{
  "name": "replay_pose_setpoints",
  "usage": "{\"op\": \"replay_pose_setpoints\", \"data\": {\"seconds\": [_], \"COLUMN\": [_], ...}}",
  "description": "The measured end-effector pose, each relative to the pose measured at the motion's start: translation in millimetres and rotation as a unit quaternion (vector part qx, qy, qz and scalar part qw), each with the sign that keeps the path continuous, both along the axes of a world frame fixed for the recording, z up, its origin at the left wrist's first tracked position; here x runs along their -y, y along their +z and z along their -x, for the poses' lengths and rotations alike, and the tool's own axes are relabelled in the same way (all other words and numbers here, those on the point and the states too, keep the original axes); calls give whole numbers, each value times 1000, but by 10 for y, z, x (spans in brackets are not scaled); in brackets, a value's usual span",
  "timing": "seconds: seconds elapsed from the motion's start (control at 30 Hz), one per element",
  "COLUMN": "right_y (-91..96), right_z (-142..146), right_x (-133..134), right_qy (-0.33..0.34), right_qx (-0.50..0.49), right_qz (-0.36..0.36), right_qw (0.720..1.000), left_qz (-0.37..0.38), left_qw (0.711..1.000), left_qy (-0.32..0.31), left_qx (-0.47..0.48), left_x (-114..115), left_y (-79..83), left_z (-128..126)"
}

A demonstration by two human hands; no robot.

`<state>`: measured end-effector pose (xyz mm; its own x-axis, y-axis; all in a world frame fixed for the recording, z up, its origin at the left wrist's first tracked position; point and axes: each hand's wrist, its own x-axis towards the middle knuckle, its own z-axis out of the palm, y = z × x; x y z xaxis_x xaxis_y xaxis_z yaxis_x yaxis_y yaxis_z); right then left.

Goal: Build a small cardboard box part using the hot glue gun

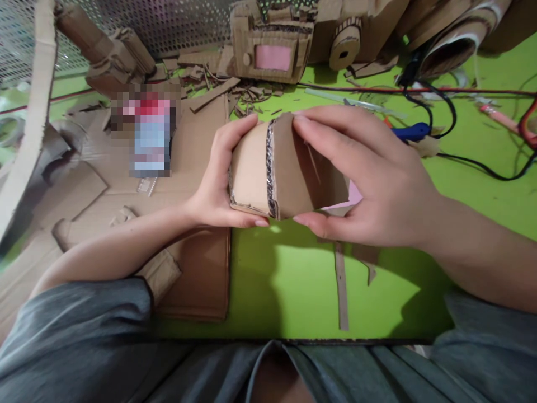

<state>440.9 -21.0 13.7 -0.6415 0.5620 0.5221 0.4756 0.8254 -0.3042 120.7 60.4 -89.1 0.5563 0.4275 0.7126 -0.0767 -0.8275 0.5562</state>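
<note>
Tan corrugated cardboard shell (251, 173), bent into a short curve, was held between both hands over the green table (293, 291). A narrow band of exposed, dark-edged corrugation (271, 168) crossed it, and this seam was judged the weakest place: heavy finger pressure could have crushed the flutes or split the bend there. A slackened hold could equally have let the open right end spring outward, as its thin brown flap (293, 168) appeared lightly restrained. The left hand (218, 184) was closed fairly narrowly around the left end, with its digits reaching over the top and lower edges. The right hand (369, 173) was spread wider across the other end, with its fingers over the top edge and its thumb beneath. Nearby, a blue plastic handle (411, 131) lay beside a black cable (444, 112), which could have snagged a wrist if reached across. A brown cardboard sheet (197, 274) lay under the left forearm, and a cardboard camera model (271, 50) stood farther off. A pixelated object (146, 131) was too blurred to identify
</note>
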Motion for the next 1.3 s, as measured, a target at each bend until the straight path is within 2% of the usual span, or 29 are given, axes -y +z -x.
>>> {"op": "replay_pose_setpoints", "data": {"seconds": [0.23,0.4,0.53,0.77,0.9,1.03,1.2,1.3], "right_y": [18,-4,-10,-31,-62,-73,-72,-68], "right_z": [39,31,51,84,78,76,66,56], "right_x": [6,-41,-32,-50,-83,-87,-97,-96], "right_qy": [2,37,15,18,44,23,34,24], "right_qx": [-9,-18,-18,-18,-22,-17,-10,-8], "right_qz": [1,4,13,22,-1,23,-5,4], "right_qw": [1000,999,1000,999,999,999,999,1000], "left_qz": [-20,-2,1,13,15,18,32,40], "left_qw": [1000,1000,1000,1000,1000,1000,999,999], "left_qy": [0,-5,-5,10,9,17,18,24], "left_qx": [-11,-3,9,-2,-6,-1,1,7], "left_x": [-19,-23,25,50,51,72,103,121], "left_y": [18,5,35,72,91,108,117,122], "left_z": [23,25,-6,-3,-3,-25,-49,-63]}}
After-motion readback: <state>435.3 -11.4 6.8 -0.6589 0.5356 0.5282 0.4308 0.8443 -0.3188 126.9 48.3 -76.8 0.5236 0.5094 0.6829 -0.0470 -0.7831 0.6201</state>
